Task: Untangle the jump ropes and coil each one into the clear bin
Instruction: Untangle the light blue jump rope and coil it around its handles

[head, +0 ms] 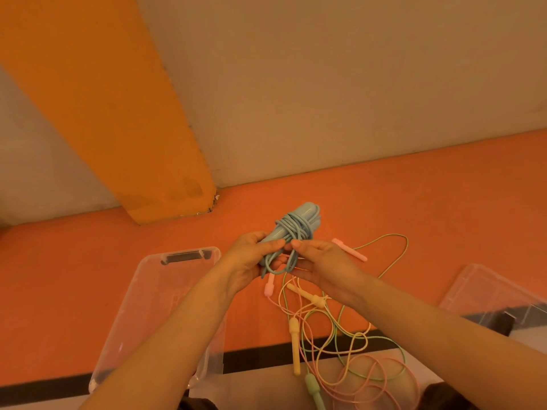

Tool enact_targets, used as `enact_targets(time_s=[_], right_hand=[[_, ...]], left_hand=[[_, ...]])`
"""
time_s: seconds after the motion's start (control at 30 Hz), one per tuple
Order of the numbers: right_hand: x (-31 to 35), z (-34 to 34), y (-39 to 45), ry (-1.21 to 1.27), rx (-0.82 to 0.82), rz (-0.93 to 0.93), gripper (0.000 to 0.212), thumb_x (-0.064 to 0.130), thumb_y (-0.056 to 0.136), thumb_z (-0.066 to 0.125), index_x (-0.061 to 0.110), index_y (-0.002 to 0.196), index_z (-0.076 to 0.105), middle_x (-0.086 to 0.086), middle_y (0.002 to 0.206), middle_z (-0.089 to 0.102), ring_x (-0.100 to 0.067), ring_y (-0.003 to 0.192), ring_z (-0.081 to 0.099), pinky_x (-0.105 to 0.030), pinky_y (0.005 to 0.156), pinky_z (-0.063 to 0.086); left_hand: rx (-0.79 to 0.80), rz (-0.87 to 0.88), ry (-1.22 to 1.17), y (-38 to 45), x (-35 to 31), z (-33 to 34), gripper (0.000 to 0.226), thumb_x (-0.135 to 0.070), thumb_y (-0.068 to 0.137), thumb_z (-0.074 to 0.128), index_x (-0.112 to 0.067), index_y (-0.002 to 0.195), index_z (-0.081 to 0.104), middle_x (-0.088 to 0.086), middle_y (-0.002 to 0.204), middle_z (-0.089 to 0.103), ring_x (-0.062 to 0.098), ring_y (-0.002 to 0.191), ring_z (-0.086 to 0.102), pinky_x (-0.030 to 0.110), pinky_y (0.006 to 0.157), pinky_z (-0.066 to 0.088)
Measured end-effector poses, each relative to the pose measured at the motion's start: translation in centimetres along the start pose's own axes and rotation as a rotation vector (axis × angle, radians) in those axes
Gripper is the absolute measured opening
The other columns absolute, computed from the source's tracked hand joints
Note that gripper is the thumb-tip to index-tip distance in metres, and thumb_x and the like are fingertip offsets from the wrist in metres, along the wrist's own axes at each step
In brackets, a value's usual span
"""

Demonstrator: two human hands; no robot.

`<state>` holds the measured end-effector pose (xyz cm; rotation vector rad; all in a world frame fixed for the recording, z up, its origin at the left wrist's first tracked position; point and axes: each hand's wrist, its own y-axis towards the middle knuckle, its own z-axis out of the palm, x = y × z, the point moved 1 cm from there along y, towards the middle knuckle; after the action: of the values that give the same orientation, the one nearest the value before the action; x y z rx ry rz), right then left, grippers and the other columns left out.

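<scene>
Head view: a blue jump rope (288, 235), its thin cord wound round two smooth plastic handles, is held above the orange floor (384, 202), just beyond the clear bin (139, 291); the left hand (247, 261) is curled round the handles and the right hand (321, 264) pinches the loops. It is judged light, slick and springy, best gripped across the wraps. Beside the bin, pink, yellow and green ropes (340, 344) lie tangled

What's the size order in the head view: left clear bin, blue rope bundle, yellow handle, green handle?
1. Left clear bin, by far the largest.
2. Blue rope bundle.
3. Yellow handle.
4. Green handle, cut off by the frame's bottom edge, so its rank against yellow is unsure.
</scene>
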<state>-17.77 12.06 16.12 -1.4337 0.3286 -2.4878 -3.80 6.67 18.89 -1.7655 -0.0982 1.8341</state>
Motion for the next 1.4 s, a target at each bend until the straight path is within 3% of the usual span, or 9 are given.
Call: enact_targets(time_s=[0.13,0.43,0.63,0.93,1.1,1.23,1.4], right_hand=[[0.01,-0.03,0.05,0.025,0.02,-0.032,0.016,0.016,0.092,0.056,0.004,0.094,0.066,-0.022,0.094,0.068,-0.029,0.084,0.07,-0.036,0.084,0.056],[-0.13,0.06,-0.04,0.045,0.039,-0.07,0.029,0.015,0.094,0.053,-0.009,0.11,0.06,-0.022,0.088,0.068,-0.027,0.079,0.069,-0.034,0.079,0.057],[-0.14,-0.04,0.05,-0.023,0.001,-0.093,0.017,0.018,0.089,0.057,0.003,0.092,0.066,-0.019,0.089,0.068,-0.024,0.082,0.068,-0.03,0.082,0.053],[0.31,0.0,-0.01,-0.029,0.015,-0.103,0.017,0.012,0.093,0.054,0.0,0.092,0.066,-0.02,0.084,0.069,-0.026,0.079,0.069,-0.035,0.083,0.056],[0.2,-0.12,0.03,-0.074,0.011,-0.126,0.02,0.012,0.093,0.054,-0.004,0.098,0.066,-0.021,0.089,0.07,-0.026,0.082,0.07,-0.03,0.075,0.057],[0.24,-0.19,0.01,-0.091,0.001,-0.139,0.017,0.011,0.094,0.054,0.0,0.09,0.067,-0.017,0.082,0.071,-0.024,0.077,0.07,-0.029,0.073,0.057],[0.25,-0.5,0.11,-0.112,-0.003,-0.126,0.016,0.013,0.092,0.057,0.002,0.088,0.068,-0.022,0.087,0.07,-0.029,0.078,0.07,-0.034,0.078,0.058]], left_hand=[[0.012,0.015,-0.006,-0.02,-0.11,0.05,0.014,-0.005,0.089,0.061,-0.001,0.103,0.06,0.009,0.066,0.065,0.011,0.045,0.059,0.019,0.044,0.05],[0.057,0.01,-0.044,-0.32,0.03,0.21,0.01,-0.005,0.092,0.058,-0.004,0.102,0.059,0.005,0.066,0.067,0.01,0.049,0.061,0.019,0.047,0.05],[0.066,0.002,-0.049,-0.38,-0.01,0.18,0.01,-0.005,0.092,0.058,-0.005,0.101,0.059,0.006,0.066,0.067,0.011,0.049,0.06,0.019,0.046,0.05],[0.08,0.006,-0.061,-0.28,-0.23,0.07,0.012,-0.003,0.091,0.057,-0.004,0.103,0.059,0.007,0.073,0.068,0.013,0.055,0.062,0.019,0.044,0.048],[0.06,0.019,-0.032,-0.31,-0.1,0.24,0.009,-0.005,0.091,0.059,-0.006,0.1,0.06,0.005,0.072,0.069,0.012,0.053,0.062,0.018,0.044,0.047],[0.082,0.021,-0.069,-0.32,-0.14,0.33,0.01,-0.014,0.091,0.058,-0.005,0.096,0.06,0.009,0.074,0.068,0.013,0.054,0.062,0.019,0.044,0.048],[0.167,-0.015,-0.023,-0.56,-0.35,0.02,0.011,-0.01,0.097,0.05,-0.005,0.101,0.06,0.008,0.074,0.07,0.014,0.057,0.065,0.028,0.056,0.057]])
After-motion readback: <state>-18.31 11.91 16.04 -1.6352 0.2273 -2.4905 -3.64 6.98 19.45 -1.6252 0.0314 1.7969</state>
